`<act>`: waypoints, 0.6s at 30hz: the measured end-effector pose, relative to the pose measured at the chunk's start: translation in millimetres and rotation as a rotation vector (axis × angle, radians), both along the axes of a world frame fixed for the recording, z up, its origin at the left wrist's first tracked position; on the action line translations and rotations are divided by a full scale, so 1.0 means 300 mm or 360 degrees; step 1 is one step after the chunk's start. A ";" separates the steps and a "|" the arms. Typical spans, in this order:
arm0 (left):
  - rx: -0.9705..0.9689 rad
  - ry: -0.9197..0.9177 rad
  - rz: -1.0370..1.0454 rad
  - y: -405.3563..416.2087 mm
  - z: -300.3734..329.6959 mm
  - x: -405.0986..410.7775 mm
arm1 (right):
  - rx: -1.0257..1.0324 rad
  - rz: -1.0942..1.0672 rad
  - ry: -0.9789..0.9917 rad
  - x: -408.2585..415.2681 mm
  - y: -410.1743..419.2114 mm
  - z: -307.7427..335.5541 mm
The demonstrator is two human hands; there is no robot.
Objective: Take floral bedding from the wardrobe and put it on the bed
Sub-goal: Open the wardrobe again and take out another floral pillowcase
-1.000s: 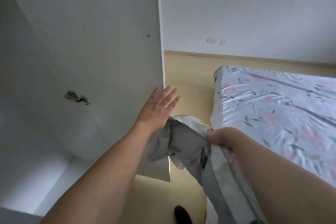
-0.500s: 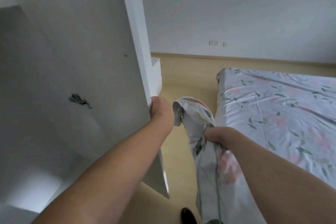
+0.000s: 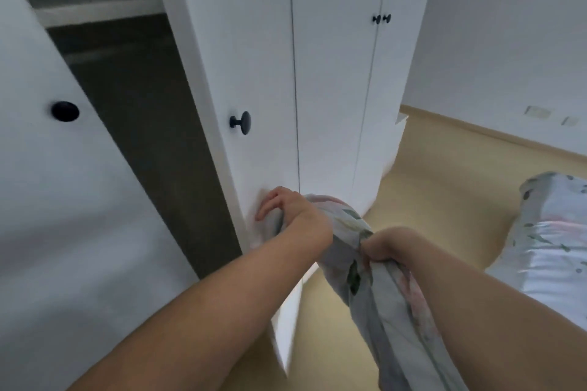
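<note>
My right hand (image 3: 386, 247) grips a bunched piece of floral bedding (image 3: 374, 295), grey-white with green leaves and pink blooms. The cloth hangs down past my forearm, and its upper end arches toward my left hand (image 3: 284, 209). That hand rests with bent fingers against the outer face of a white wardrobe door (image 3: 263, 79), low down below its black knob (image 3: 242, 122). Whether it also holds the cloth end I cannot tell. The bed (image 3: 552, 232), covered in matching floral sheet, shows at the right edge.
A dark gap (image 3: 133, 111) into the wardrobe stays open between this door and the left door, which bears a black knob (image 3: 65, 111). More shut doors with small knobs (image 3: 381, 18) stand beyond. Light wooden floor (image 3: 444, 194) lies between wardrobe and bed.
The door has swung most of the way toward the wardrobe. My left hand went from gripping its edge to its outer face. The view has turned left, away from the bed.
</note>
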State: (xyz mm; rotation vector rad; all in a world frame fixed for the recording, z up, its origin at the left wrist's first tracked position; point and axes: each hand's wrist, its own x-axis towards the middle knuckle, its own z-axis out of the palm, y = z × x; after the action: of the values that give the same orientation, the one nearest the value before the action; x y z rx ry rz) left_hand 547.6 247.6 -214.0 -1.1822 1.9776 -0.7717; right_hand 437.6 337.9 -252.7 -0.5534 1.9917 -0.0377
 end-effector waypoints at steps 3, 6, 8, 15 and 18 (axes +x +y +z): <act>-0.0081 -0.0101 0.0001 -0.104 -0.021 0.117 | 0.0065 0.0225 0.0036 0.074 -0.108 0.008; -0.0086 -0.0001 0.0068 -0.206 -0.040 0.229 | 0.0155 0.0454 0.0079 0.143 -0.206 0.019; -0.0116 0.0145 0.0114 -0.254 -0.055 0.283 | 0.0228 0.0599 0.0123 0.179 -0.257 0.023; 0.0052 0.0484 0.0197 -0.359 -0.089 0.378 | 0.0342 0.1017 0.0253 0.208 -0.373 -0.019; 0.0031 0.0551 0.0170 -0.413 -0.085 0.423 | 0.0372 0.1185 0.0273 0.227 -0.411 -0.043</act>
State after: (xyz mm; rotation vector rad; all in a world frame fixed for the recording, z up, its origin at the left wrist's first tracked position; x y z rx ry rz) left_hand 674.5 123.7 -239.5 -1.4759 2.1688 -0.5181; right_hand 505.8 214.6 -265.6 -1.1335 1.8024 0.7083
